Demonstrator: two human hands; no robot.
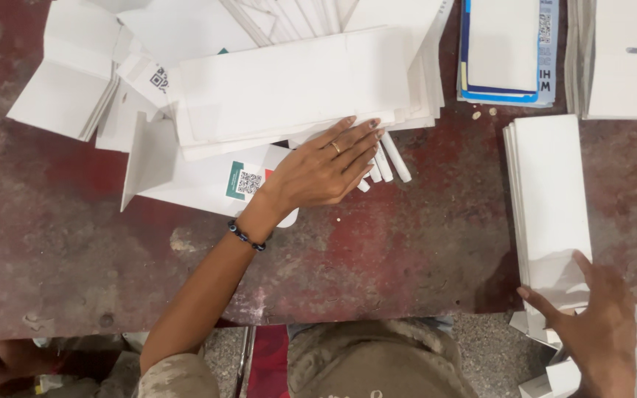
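The left hand [326, 166] is lying flat and open, fingers spread, on the loose heap of white flat-folded cartons [289, 88] at the top middle of the worn red table [407, 243] — its fingertips are touching the lower edge of the long white carton on top, and it is grasping nothing; a ring is showing on one finger and a dark beaded bracelet [248, 236] is sitting at the wrist. The cartons are plain white card, long and rectangular, lying at mixed angles and overlapping one another. Just beside the fingertips a few narrow white folded strips [392, 158] are sticking out from under the heap. Under the wrist one carton is carrying a small green label with a square black-and-white code [245, 181], and another square code is showing on a carton at the upper left. The right hand [599, 332] is resting open on the near end of a neat stack of white cartons [551, 199] at the right edge of the table, thumb against the stack's left corner, fingers not closing round it. At the top right a blue-edged stack of flat packages [506, 48] is lying beside another white stack with a small slot [624, 59] — both well apart from either hand
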